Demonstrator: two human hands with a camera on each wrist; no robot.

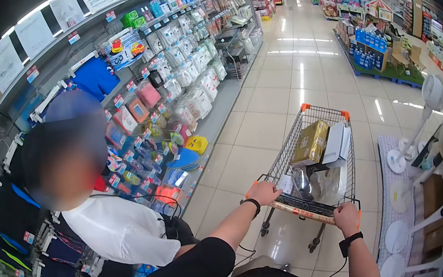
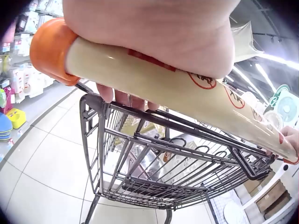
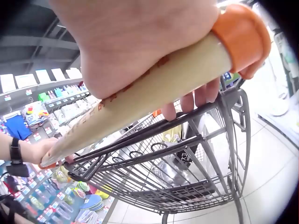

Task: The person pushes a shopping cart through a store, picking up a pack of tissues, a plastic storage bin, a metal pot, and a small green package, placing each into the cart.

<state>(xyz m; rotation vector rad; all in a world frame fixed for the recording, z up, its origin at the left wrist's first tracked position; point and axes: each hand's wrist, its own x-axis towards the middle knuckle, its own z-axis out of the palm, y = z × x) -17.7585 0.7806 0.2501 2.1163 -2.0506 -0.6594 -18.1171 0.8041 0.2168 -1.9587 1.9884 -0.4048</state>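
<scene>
Both hands hold the handle (image 1: 305,210) of a wire shopping cart (image 1: 345,177). My left hand (image 1: 265,192) grips its left end beside an orange end cap (image 2: 52,52); in the left wrist view the fingertips curl under the cream-coloured bar. At the other end my right hand (image 1: 348,218) wraps round the bar, with fingertips (image 3: 188,102) showing below it in the right wrist view. Inside the cart lie a gold box (image 1: 310,142), a white box (image 1: 337,142) and something in clear plastic (image 1: 301,182).
On the left, a person in a white shirt (image 1: 111,225) stands close to shelves (image 1: 211,108) of hanging goods. White electric fans (image 1: 433,92) line the right side. The tiled aisle (image 1: 287,78) runs forward past a display of blue bottles (image 1: 368,48).
</scene>
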